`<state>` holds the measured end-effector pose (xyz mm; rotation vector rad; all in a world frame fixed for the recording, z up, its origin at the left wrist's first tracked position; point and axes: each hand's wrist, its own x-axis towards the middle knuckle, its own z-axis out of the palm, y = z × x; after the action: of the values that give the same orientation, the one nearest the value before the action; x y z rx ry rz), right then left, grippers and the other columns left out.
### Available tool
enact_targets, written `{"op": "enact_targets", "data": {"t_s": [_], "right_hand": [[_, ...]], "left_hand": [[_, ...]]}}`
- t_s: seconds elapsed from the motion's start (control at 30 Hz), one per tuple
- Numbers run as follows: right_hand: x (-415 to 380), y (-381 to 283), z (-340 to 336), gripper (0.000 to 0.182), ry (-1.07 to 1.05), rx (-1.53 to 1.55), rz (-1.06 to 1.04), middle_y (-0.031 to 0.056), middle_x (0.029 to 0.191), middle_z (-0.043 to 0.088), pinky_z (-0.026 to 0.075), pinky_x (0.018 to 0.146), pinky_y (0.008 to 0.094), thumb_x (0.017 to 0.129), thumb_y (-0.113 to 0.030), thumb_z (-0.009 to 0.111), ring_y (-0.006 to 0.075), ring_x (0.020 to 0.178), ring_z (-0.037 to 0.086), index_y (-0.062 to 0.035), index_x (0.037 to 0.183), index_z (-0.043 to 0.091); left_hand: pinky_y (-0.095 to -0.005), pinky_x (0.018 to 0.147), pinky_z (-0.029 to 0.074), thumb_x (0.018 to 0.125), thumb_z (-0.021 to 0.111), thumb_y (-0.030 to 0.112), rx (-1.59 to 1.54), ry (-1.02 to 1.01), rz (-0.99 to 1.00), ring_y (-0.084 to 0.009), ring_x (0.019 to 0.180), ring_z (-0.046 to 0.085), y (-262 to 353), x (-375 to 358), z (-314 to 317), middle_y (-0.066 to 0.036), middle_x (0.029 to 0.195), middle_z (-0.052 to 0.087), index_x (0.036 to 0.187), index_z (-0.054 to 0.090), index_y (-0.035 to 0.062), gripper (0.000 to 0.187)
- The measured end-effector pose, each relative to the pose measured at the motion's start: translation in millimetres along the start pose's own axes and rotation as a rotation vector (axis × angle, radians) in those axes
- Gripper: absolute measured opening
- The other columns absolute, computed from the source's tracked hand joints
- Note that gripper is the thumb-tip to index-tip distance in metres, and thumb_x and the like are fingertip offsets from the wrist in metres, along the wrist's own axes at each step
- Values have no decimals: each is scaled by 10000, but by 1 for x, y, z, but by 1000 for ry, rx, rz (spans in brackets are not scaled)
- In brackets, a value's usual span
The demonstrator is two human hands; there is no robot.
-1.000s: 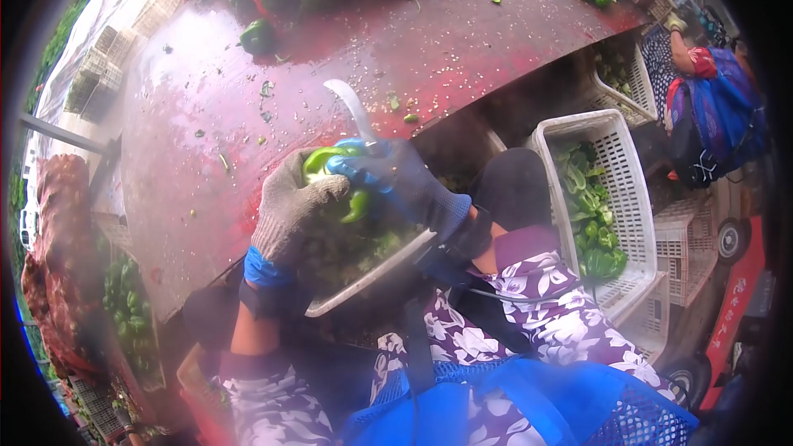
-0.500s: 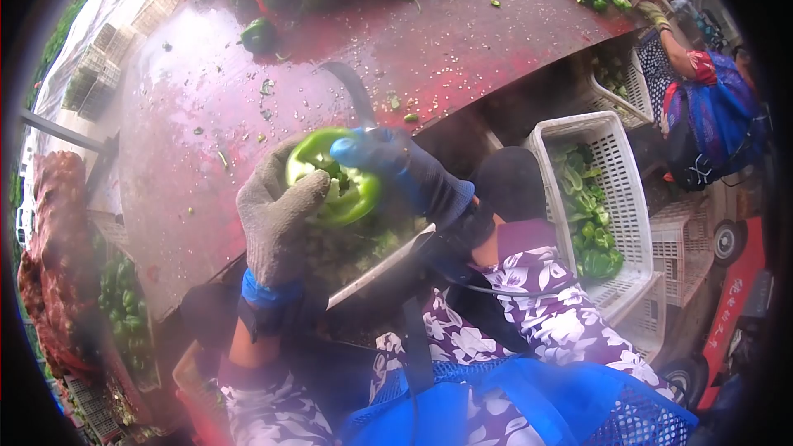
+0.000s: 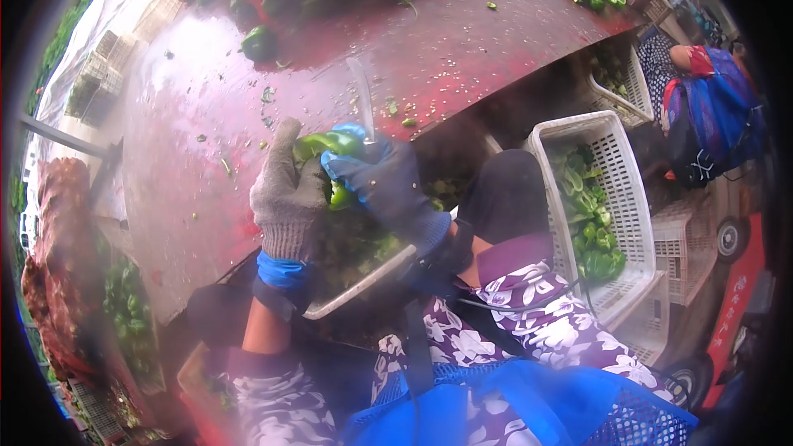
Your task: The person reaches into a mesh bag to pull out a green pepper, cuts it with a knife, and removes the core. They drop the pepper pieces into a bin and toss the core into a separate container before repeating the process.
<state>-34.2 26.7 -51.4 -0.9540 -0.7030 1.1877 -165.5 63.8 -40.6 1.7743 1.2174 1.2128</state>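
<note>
Left hand [image 3: 288, 198], grey glove, grip clenched round a green pepper [image 3: 329, 149] above the tray [image 3: 363, 285] at the red bench's [image 3: 206, 107] near edge. Right hand [image 3: 382, 186], blue glove, grasps a knife [image 3: 362, 103], blade upright, touching the pepper.

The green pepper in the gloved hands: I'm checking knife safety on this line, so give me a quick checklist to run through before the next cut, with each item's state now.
1. Pepper held firmly: ok. The left hand in a grey glove wraps the green pepper.
2. Knife under control: ok. The right hand in a blue glove grips the knife, blade pointing up and away.
3. Left fingers out of the blade's path: cannot tell, the pepper hides them.
4. Tray below to catch scraps: ok, the grey tray sits under the hands.
5. White crate for cut peppers within reach: ok, beside the right knee.
</note>
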Motion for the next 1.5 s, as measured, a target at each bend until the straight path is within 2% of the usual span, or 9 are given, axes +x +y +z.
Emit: {"op": "enact_targets", "data": {"t_s": [0.13,0.27,0.47,0.6,0.7,0.8,0.97,1.13,1.5], "right_hand": [[4,-4,-9,250,91,131,-88,11,901,725,555,649,235,909,-133,784,68,727,654,-29,1125,713],[11,-19,-40,299,38,167,-18,5,873,713,516,539,241,933,-245,769,78,627,621,-71,1167,705],[0,-76,-82,369,-182,652,180,54,899,682,505,545,268,969,-263,694,117,648,610,-50,1258,611],[14,-60,-177,317,-786,1300,60,-60,709,596,421,444,223,1013,-421,612,36,495,474,-146,1168,642],[-12,-88,-157,454,-445,1381,-45,-16,910,659,437,479,213,1027,-467,562,39,523,503,-138,1340,564],[-3,-93,-156,714,-444,1264,37,78,1289,680,485,541,241,1040,-580,463,70,579,564,-137,1590,354],[-11,-89,-173,741,-326,1062,107,130,1317,653,534,745,384,1060,-628,312,149,750,642,-138,1614,277],[-5,-99,-157,648,-189,1027,102,168,1130,705,504,536,288,1110,-505,288,173,651,653,-24,1527,406],[3,-90,-132,575,29,602,165,174,1092,715,433,438,225,1081,-442,431,108,538,549,21,1418,489]], "left_hand": [[-217,648,484,1014,612,105,-309,-43,-448,-88,755,613,-7,20,-9,-45,901,672,1295,613,-26,310],[-207,563,447,1022,615,188,-400,-12,-366,-64,650,572,-23,21,-13,-41,830,675,1210,651,-21,284],[-259,747,524,1032,601,280,-106,-506,-412,-126,832,653,10,-3,9,-68,936,718,1137,707,-32,346],[-301,902,544,988,677,259,249,-633,-14,-180,1028,691,-27,-3,13,-142,1127,741,1242,680,-40,392],[-325,953,540,928,746,194,-27,-464,-306,-212,1098,691,-41,28,28,-179,1206,724,1281,667,-30,425],[-357,983,537,894,766,160,33,-278,-148,-261,1123,688,-84,93,43,-198,1221,712,1296,652,-27,458],[-445,1066,470,875,758,279,621,-16,107,-367,1261,590,-97,222,40,-236,1322,632,1359,588,28,571],[-502,1042,466,861,741,388,1023,101,-21,-442,1248,564,-142,323,50,-251,1400,538,1396,536,91,646],[-445,991,509,715,763,368,802,-73,-253,-368,1224,609,-154,328,25,-227,1352,560,1462,497,135,826]]}}
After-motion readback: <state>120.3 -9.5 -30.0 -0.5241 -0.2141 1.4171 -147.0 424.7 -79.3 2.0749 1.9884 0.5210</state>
